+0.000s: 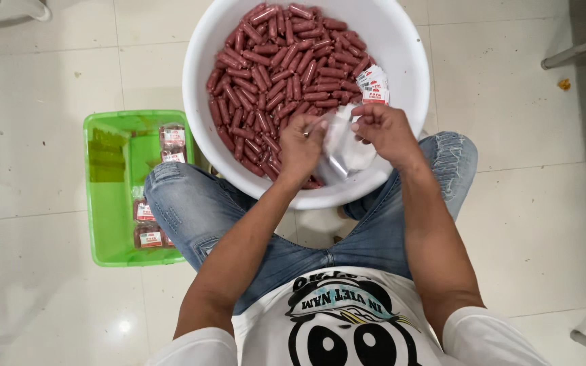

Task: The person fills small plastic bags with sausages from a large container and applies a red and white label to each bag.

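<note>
A big white basin (408, 47) sits on the tiled floor between the seated person's knees, heaped with small red sausages (276, 64), so both hands work right over the supply; a green plastic crate (106, 203) stands beside the left knee, with a few filled packets (149, 234) lying in it; a stack of labelled empty bags (373, 85) leans on the basin's inner wall by the right hand. The left hand (301, 144) and right hand (381, 129) each pinch a clear plastic bag (344, 146), holding it over the basin's near rim; nothing blocks it.

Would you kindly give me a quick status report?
Left hand and right hand both hold clear bag. Over white basin of sausages. Nothing obstructing.
</note>
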